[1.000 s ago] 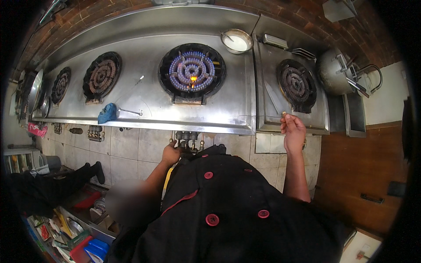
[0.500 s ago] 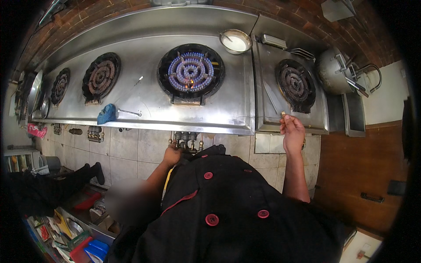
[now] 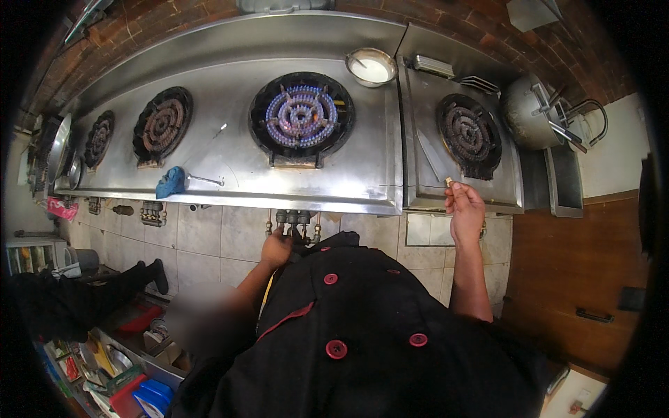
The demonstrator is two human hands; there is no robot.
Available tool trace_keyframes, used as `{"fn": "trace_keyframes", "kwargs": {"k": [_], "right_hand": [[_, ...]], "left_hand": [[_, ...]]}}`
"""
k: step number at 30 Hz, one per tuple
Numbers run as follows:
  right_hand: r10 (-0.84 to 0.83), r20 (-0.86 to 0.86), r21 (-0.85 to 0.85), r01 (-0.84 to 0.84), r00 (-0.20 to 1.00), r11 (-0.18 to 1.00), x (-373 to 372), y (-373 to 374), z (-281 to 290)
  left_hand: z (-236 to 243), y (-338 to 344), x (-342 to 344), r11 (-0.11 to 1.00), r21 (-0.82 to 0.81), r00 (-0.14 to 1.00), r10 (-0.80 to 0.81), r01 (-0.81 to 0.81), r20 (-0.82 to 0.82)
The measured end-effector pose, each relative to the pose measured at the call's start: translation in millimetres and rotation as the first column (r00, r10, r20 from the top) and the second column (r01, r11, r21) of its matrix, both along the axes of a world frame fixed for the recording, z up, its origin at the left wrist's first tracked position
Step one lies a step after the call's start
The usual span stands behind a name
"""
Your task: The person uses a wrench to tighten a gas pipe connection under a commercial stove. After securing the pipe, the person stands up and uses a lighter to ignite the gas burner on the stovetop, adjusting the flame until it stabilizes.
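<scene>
A small tan piece is pinched by the right hand between thumb and fingertips, with almost no gap, near the front edge of the stove. A thin dark line is seen running leftward from it; whether it belongs to the piece cannot be told. The left hand is lowered below the front edge, with its fingers at the valves; how tightly anything is held there cannot be told.

At the back, just to the right of the lit burner, a bowl is placed. It is partly filled with something white, and a utensil is seen resting in it. Farther right, beside another burner, a large pot is placed; long handles are seen at its side, but its contents are hidden. A grey bucket is seen at the far left. At the lower left, a blue box is placed beside a red one; their contents cannot be told.
</scene>
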State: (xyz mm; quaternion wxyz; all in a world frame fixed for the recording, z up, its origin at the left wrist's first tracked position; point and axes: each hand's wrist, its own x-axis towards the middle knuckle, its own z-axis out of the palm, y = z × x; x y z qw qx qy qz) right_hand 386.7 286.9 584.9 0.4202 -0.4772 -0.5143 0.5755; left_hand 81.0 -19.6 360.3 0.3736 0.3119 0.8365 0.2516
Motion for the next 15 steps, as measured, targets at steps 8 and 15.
{"fn": "trace_keyframes", "kwargs": {"k": [8,15], "right_hand": [[-0.006,-0.015,-0.020,0.006,1.000,1.000,17,8,0],[0.005,0.014,-0.013,-0.005,1.000,1.000,32,20,3]], "left_hand": [[27,30,32,0.994,-0.078,0.997,-0.071,0.072,0.015],[3,47,49,0.989,-0.119,0.990,-0.104,0.092,-0.096]]}}
